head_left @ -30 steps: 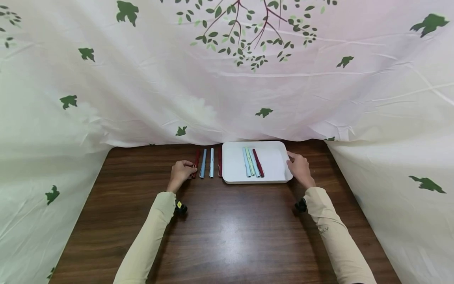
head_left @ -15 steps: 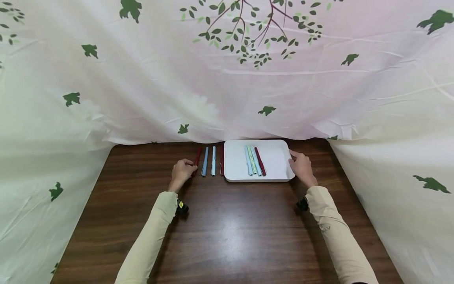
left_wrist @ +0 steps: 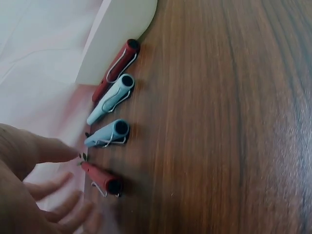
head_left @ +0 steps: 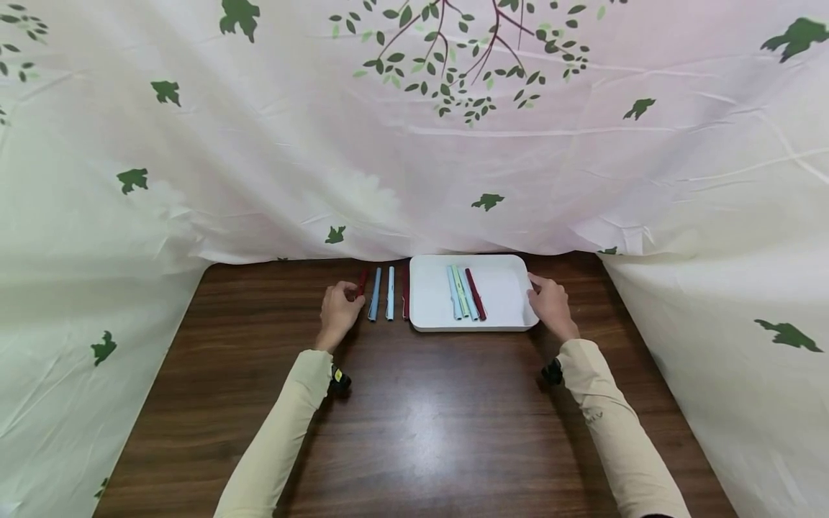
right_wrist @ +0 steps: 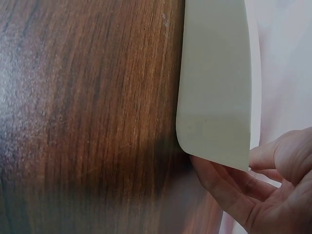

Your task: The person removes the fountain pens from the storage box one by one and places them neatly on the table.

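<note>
Rolling threatens the leftmost pen if the left hand's parted fingers bump it; the right hand grips the tray.

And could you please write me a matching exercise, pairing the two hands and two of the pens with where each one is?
Column one
1. Left hand
2. Right hand
3. Yellow-green pen
4. Darker blue pen

Column two
A. On the table, second pen from the left
B. Gripping the right end of the white tray
C. In the tray, between two light blue pens
D. At the leftmost red pen

Pairs: 1-D, 2-B, 3-C, 4-A
</note>
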Demonstrator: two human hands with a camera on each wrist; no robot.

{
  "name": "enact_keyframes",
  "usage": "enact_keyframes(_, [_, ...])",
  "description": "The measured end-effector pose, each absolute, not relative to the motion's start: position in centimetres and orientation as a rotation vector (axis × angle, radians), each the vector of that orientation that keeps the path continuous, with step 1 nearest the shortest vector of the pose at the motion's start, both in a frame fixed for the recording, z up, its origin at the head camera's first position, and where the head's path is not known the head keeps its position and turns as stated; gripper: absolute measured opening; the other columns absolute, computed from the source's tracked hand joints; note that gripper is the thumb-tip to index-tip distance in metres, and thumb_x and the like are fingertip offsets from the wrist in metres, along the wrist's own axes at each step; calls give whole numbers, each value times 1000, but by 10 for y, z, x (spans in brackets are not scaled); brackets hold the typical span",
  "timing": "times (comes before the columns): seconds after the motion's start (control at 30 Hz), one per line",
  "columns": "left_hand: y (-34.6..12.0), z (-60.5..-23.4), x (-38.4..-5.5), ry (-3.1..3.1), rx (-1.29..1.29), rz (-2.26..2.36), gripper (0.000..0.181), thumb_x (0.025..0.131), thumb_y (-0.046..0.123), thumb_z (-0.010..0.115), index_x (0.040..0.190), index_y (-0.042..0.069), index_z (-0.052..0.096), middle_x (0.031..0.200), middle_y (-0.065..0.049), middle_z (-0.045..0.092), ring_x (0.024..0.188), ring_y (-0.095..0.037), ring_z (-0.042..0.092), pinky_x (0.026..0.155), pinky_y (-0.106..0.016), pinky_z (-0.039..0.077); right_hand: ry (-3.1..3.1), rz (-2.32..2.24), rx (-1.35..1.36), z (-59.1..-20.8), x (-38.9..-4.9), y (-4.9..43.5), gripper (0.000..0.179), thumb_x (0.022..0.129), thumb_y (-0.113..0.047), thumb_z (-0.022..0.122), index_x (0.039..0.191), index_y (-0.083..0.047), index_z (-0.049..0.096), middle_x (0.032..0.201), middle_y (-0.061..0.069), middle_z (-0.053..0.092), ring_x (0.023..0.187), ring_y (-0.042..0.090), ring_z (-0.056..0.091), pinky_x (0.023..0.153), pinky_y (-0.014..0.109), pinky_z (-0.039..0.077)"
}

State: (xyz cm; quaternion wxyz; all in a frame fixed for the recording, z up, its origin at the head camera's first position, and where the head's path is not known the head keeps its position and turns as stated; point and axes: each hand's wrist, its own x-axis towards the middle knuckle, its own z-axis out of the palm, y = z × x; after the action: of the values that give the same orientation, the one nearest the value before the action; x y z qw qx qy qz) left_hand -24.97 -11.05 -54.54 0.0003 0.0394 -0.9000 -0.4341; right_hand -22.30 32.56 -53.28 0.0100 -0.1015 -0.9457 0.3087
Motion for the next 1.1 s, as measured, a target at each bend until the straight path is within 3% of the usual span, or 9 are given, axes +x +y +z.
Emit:
enact_keyframes(0.27, [-90,-544,-252,-2547,-124,-1448,19,101,7,65,118,0,69,123,-19,61,108,-36,60,91,-51,48,-2937,940,-311,-533,-221,326,46,103,-3,50,149,5,52,135,36,61,62,28,57,54,30,46])
enact_keyframes(0.4, [-75,-542,-253,-2536,-325,-1428,21,101,5,66,121,-2,70,129,-18,61,117,-36,59,99,-50,48,-2923,929,-308,-532,-222,325,46,103,-3,51,148,6,54,135,35,62,62,25,56,54,29,45])
enact_keyframes(0.57, [-53,-533,-252,-2612,-593,-1286,28,100,7,69,127,2,69,141,-17,58,133,-34,53,111,-50,45,-2928,935,-303,-533,-222,324,47,102,-3,51,148,5,53,124,37,66,55,23,51,52,29,43])
enact_keyframes(0.97, [-14,-523,-243,-2743,-972,-955,45,102,18,71,145,12,60,158,-12,48,148,-29,42,117,-52,41,-2920,922,-293,-533,-223,323,47,101,-3,51,147,6,55,132,34,64,59,25,51,54,30,43])
enact_keyframes(1.1, [1,-526,-239,-2764,-1106,-844,51,102,21,71,150,13,55,161,-10,46,150,-28,40,115,-54,43,-2924,919,-290,-532,-221,325,46,102,-3,51,146,7,54,130,35,65,71,29,58,58,31,47])
